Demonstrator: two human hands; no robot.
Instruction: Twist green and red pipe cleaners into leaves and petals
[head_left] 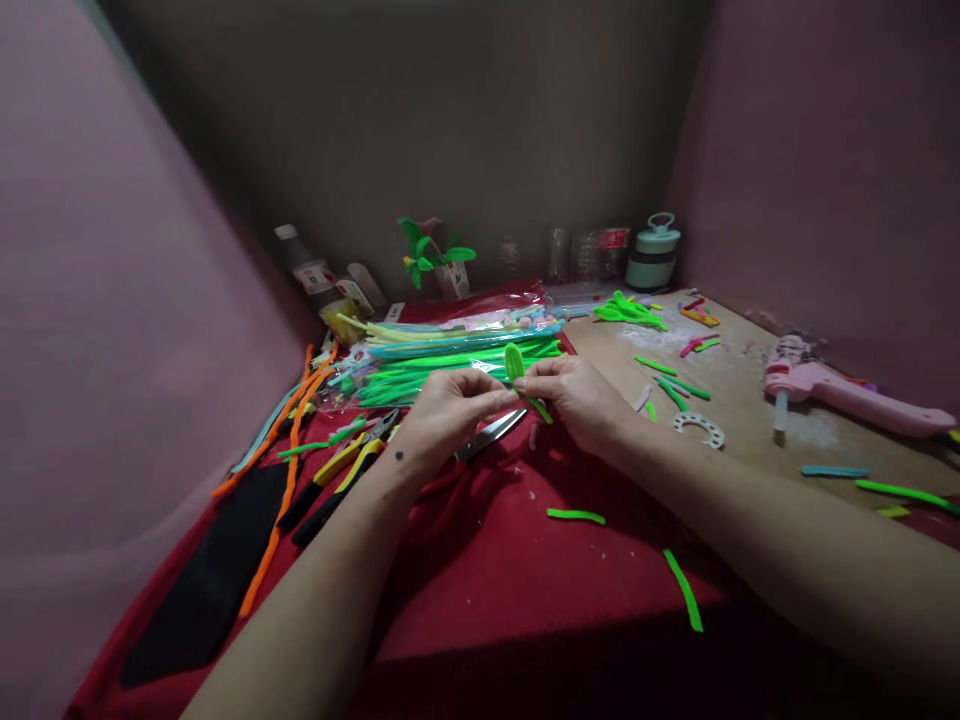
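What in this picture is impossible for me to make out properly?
All in the head view:
Fuzzy bright-green leaf-shaped piece: base hidden by fingers of the left hand and right hand.
Silver-bladed scissors: handle outline lost in shadow on the red cloth.
See-through bottle with a white cap: label print too small.
Long fuzzy green strip: far end cut off by the right edge.

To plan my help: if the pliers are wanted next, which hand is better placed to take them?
Probably the left hand: the pliers lie close beside it, while the right hand is farther off. Both are at the green piece.
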